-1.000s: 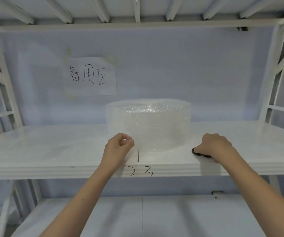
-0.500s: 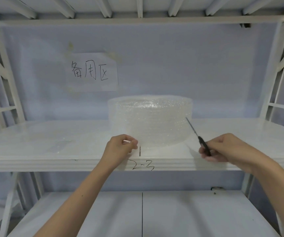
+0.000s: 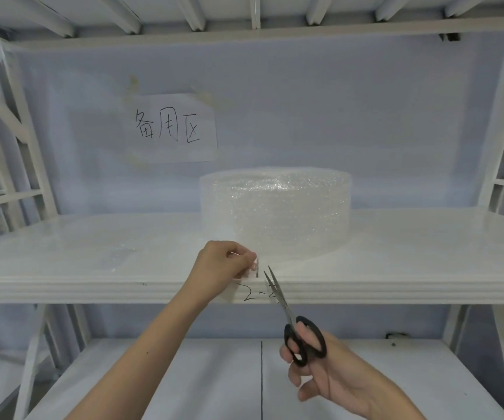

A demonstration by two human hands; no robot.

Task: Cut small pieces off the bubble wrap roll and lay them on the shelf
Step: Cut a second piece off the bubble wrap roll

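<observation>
A wide roll of clear bubble wrap [image 3: 275,210] stands on the white middle shelf [image 3: 411,256]. My left hand [image 3: 223,268] pinches the loose end of the wrap at the shelf's front edge, just left of the roll's base. My right hand [image 3: 320,368] holds black-handled scissors [image 3: 293,325] below the shelf edge, fingers through the loops. The blades are slightly apart and point up toward the pinched end, their tips close to my left fingers. A small clear piece of wrap [image 3: 117,256] lies flat on the shelf to the left.
A paper sign [image 3: 171,128] with handwriting hangs on the back wall above the roll. "2-3" is written on the shelf's front edge. A lower white shelf [image 3: 184,374] lies beneath my arms. White frame posts stand at both sides.
My right hand lifted the scissors off the shelf, swung them down below the edge and turned the blades up toward the wrap end. My left hand kept its pinch.
</observation>
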